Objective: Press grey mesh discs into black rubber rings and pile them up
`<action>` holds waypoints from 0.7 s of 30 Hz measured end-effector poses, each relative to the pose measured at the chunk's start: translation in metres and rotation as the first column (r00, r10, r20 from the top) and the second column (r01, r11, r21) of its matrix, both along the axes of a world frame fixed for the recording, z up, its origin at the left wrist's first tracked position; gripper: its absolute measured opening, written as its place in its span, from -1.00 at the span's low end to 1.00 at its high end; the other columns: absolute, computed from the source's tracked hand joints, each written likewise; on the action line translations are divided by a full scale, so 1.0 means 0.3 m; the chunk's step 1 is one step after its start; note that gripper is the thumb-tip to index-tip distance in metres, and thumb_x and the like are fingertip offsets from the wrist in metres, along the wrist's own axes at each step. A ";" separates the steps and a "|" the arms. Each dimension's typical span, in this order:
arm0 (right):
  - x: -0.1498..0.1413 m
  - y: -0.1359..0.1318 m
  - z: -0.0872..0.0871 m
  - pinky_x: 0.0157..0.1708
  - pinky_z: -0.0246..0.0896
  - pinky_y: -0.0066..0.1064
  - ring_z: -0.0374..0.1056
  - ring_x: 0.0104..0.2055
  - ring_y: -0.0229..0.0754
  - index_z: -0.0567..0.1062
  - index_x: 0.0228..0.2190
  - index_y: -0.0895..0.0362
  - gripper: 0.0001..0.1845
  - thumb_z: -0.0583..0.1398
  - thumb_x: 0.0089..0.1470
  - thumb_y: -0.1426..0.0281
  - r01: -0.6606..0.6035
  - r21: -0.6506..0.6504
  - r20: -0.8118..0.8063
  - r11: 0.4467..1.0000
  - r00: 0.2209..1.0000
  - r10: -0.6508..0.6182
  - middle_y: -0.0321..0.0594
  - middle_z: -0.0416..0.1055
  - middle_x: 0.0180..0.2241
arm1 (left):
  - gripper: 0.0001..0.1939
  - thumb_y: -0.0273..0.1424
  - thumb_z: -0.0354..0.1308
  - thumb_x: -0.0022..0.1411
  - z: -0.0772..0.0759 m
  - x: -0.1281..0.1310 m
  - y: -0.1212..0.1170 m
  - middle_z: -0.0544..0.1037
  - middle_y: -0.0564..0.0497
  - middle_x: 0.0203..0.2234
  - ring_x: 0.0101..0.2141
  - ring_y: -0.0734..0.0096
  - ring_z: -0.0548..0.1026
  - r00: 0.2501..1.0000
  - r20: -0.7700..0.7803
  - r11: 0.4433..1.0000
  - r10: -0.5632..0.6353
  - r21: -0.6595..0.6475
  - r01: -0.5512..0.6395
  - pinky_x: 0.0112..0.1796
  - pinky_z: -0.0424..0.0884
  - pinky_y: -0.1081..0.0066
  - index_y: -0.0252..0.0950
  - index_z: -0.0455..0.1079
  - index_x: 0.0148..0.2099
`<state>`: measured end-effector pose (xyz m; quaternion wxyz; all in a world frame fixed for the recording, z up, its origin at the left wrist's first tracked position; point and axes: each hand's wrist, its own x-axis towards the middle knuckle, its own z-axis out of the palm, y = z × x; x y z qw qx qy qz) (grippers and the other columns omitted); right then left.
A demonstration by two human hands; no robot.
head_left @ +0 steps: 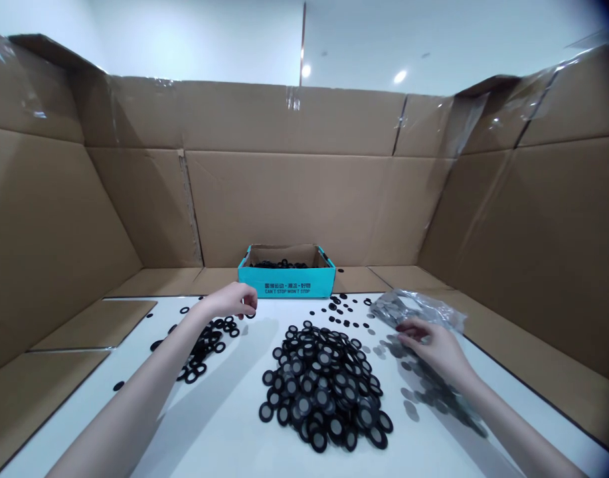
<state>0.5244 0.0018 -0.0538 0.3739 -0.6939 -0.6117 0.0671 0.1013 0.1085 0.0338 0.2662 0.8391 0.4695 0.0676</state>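
Note:
A big heap of black rings with grey mesh centres [324, 388] lies in the middle of the white table [224, 425]. My left hand [232, 300] hovers above a smaller pile of empty black rings [207, 338], fingers curled in a pinch on something I cannot make out. My right hand [431, 345] rests with fingers bent on scattered grey mesh discs [424, 388], next to a clear plastic bag [416, 309] of them.
A teal cardboard box [287, 280] holding black rings stands at the table's far edge. Loose rings lie scattered [347, 311] in front of it. Tall brown cardboard walls [304, 199] surround the table on three sides.

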 end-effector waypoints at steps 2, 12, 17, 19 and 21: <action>0.000 0.002 0.003 -0.35 0.35 -0.20 0.49 -0.38 0.02 0.56 -0.45 0.11 -0.74 0.19 -0.19 0.24 -0.007 -0.002 -0.042 1.000 0.999 0.007 -0.13 0.57 -0.47 | -0.78 -0.24 0.19 0.02 -0.002 -0.001 0.000 0.54 -0.01 -0.44 -0.48 0.38 0.53 1.000 0.005 1.000 -0.003 0.000 0.003 -0.48 0.36 0.49 -0.31 0.37 -0.39; -0.030 -0.008 0.052 -0.40 0.37 -0.18 0.48 -0.42 0.02 0.57 -0.51 0.13 -0.70 0.28 -0.20 0.14 -0.061 0.075 -0.227 0.995 0.971 0.076 -0.07 0.57 -0.45 | -0.81 -0.28 0.22 0.04 0.006 0.020 -0.014 0.53 0.01 -0.47 -0.48 0.39 0.50 0.990 0.136 0.999 -0.032 0.016 0.030 -0.44 0.37 0.47 -0.32 0.39 -0.39; -0.181 0.007 0.149 -0.37 0.36 -0.23 0.45 -0.38 -0.03 0.57 -0.50 0.14 -0.62 0.28 -0.17 0.06 -0.175 0.162 -0.314 0.971 0.924 0.218 -0.06 0.57 -0.41 | -0.80 -0.28 0.16 0.14 0.036 0.094 -0.063 0.52 0.00 -0.38 -0.44 0.46 0.47 0.920 0.373 0.992 -0.121 0.061 0.106 -0.39 0.39 0.47 -0.32 0.35 -0.28; -0.272 0.006 0.195 -0.37 0.35 -0.26 0.45 -0.35 -0.06 0.59 -0.45 0.14 -0.64 0.26 -0.10 0.08 -0.243 0.188 -0.340 0.952 0.893 0.295 -0.08 0.57 -0.38 | -0.81 -0.29 0.15 0.16 0.059 0.125 -0.092 0.49 0.01 -0.38 -0.44 0.50 0.45 0.871 0.465 0.988 -0.155 0.086 0.130 -0.37 0.40 0.47 -0.32 0.34 -0.25; -0.367 0.002 0.241 -0.35 0.34 -0.29 0.45 -0.30 -0.08 0.59 -0.38 0.12 -0.67 0.24 -0.03 0.12 -0.309 0.216 -0.365 0.926 0.854 0.370 -0.11 0.57 -0.32 | -0.80 -0.30 0.14 0.18 0.088 0.151 -0.123 0.48 0.02 -0.39 -0.43 0.50 0.46 0.824 0.540 0.985 -0.172 0.100 0.140 -0.35 0.41 0.46 -0.33 0.33 -0.21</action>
